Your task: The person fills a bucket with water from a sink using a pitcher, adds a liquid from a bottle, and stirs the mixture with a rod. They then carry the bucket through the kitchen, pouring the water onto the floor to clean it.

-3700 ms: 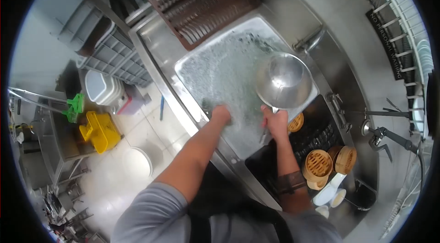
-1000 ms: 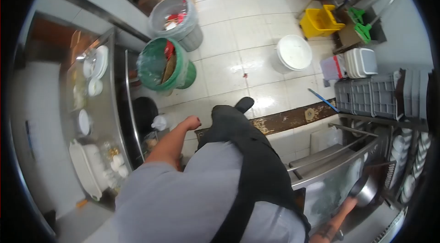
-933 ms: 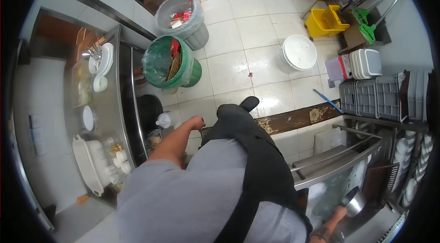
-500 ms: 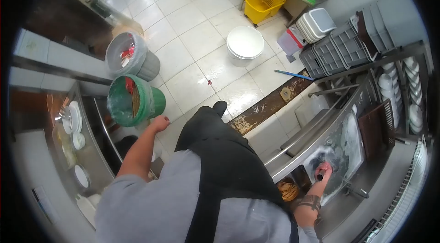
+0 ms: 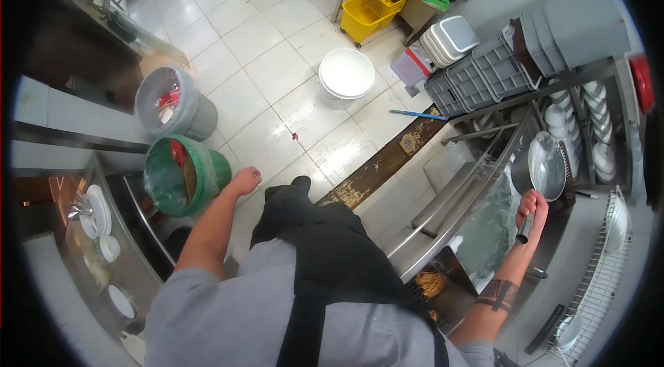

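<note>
The right hand point(image 5: 532, 210) grips the handle of 1 round silver metal pan point(image 5: 547, 168), lifted clear of the water-filled steel sink point(image 5: 448, 230) but not set down, while the left hand point(image 5: 245, 180) (curled, how tightly I cannot tell) is away from the sink and the tan slatted round steamer point(image 5: 430, 283) sits unheld beside it.

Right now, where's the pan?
Head view, right side: the pan is in the right hand, held by its handle, right by the brown rack.

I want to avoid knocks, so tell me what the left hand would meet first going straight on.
Nothing close: the left hand points out over the tiled floor. Farther on, perhaps the white bucket, but depth is unclear.
</note>
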Tool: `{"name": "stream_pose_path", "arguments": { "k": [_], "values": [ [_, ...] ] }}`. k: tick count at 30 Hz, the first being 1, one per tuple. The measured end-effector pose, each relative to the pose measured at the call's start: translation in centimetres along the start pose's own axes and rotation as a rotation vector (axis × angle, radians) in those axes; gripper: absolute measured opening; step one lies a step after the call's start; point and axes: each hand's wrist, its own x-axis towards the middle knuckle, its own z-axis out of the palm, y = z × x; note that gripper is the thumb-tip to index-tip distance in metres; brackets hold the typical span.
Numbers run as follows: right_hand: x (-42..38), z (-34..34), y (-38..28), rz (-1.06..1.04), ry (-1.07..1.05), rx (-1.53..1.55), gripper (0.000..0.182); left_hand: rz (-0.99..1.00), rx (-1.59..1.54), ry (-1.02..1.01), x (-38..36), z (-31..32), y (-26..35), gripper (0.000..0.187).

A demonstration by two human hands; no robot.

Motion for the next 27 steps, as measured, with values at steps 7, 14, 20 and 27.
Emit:
{"name": "stream_pose_path", "arguments": {
  "k": [7, 14, 20, 27],
  "values": [
    [5.5, 15.5, -1.9, 0.098, 0.206, -0.28, 0.021, -0.152, -0.09, -0.061, 1.4, -0.5, -10.5, 0.027],
    [13.7, 22.8, -1.4, 0.116, 0.275, -0.716, 0.023, -0.445, -0.373, 0.088, -4.5, 0.3, -19.8, 0.025],
    [17.2, 28.7, 1.3, -0.135, 0.303, -1.204, 0.022, -0.622, -0.385, 0.039, -8.5, 3.2, -22.0, 0.026],
    [21.4, 28.3, -1.3, -0.779, 0.352, -1.636, 0.048, -0.362, -0.204, -0.002, -6.1, 2.6, -14.5, 0.029]
  ]
}}
